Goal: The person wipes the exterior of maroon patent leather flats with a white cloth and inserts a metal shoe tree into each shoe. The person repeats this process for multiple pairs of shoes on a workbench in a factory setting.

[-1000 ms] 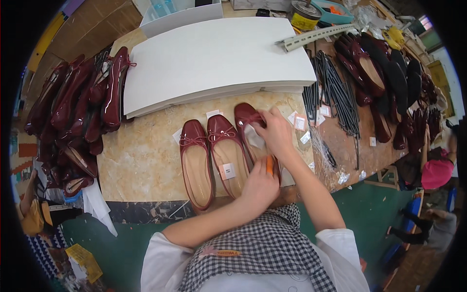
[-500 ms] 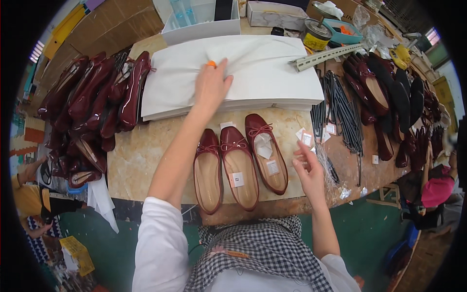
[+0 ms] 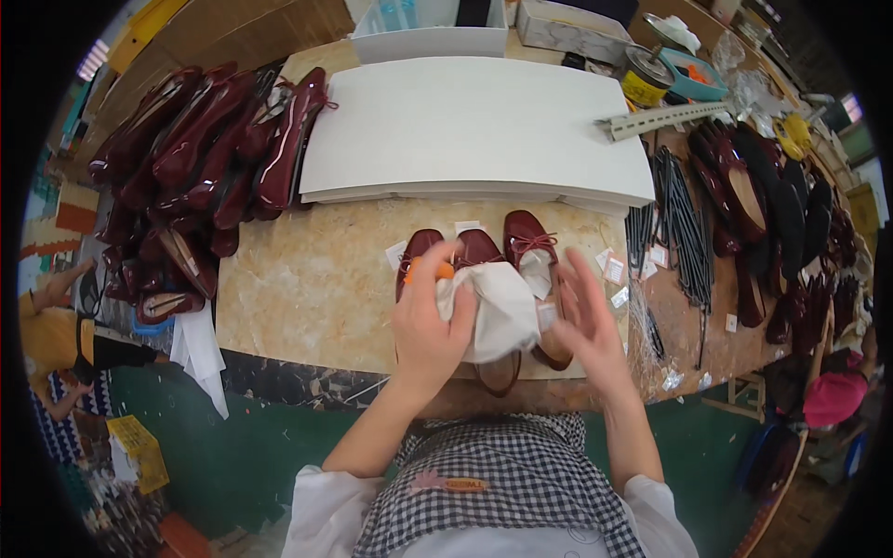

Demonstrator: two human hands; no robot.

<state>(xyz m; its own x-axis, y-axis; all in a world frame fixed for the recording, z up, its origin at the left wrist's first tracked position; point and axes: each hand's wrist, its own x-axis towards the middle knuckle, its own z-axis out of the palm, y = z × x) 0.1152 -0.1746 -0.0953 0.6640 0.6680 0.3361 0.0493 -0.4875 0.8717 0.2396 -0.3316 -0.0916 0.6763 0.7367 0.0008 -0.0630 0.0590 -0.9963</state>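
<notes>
My left hand [image 3: 430, 324], with an orange band on a finger, is closed on a crumpled sheet of white tissue paper [image 3: 507, 314]. The paper hangs over three dark red ballet flats with bows, the left flat [image 3: 423, 244], the middle flat [image 3: 480, 245] and the right flat [image 3: 527, 231], hiding much of the middle one. White paper is tucked inside the right flat. Beside that flat, my right hand [image 3: 595, 325] is open, its fingers apart and slightly blurred. Beyond the flats lies a thick stack of white paper [image 3: 474, 126].
Piled red flats [image 3: 200, 153] stand at the left, and more flats [image 3: 744, 195] at the right. Dark thin rods [image 3: 684, 228], small tags [image 3: 614, 270] and a perforated metal strip [image 3: 665, 121] lie on the right. Boxes and a tin [image 3: 644, 79] line the back. Other people are at both sides.
My left hand has come back from the paper stack with a sheet, now crumpled over the flats. My right hand remains near the right flat, its fingers more spread.
</notes>
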